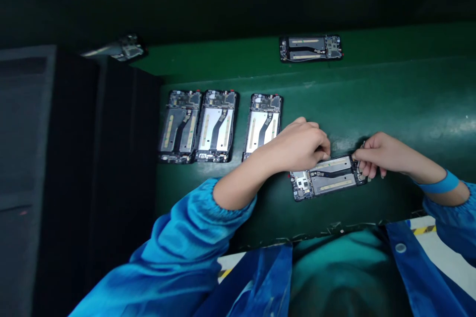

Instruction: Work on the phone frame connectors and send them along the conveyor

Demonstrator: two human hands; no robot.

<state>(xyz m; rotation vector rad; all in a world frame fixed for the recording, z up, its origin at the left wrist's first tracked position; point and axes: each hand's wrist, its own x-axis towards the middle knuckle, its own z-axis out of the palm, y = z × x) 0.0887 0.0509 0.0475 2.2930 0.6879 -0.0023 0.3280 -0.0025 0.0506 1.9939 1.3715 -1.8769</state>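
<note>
Phone [329, 178] with its back off lies flat on the green mat [390, 109], between the two hands, with its long side going from one hand to the other. Left hand [303, 146] is curled over the far edge of the phone, with its fingertips pressed down on it near the middle. Right hand [375, 156] pinches the end of the phone nearest to it, with thumb and fingers closed on that end. I cannot tell if there is a small part between those fingers. Both arms wear blue sleeves, and the right wrist has a blue band [441, 184] on it. Just past the left hand lies another open phone [262, 126], standing long-ways, and the hand hides its near corner. Further out on that side are two more open phones [199, 126], side by side and touching each other. Far beyond both hands, up on a higher green part, one more open phone [310, 48] lies sideways by itself. Way out to the left of the hands is a big dark box [74, 158], and something small and grey [124, 49] rests at its far corner, too blurry to make out.
</note>
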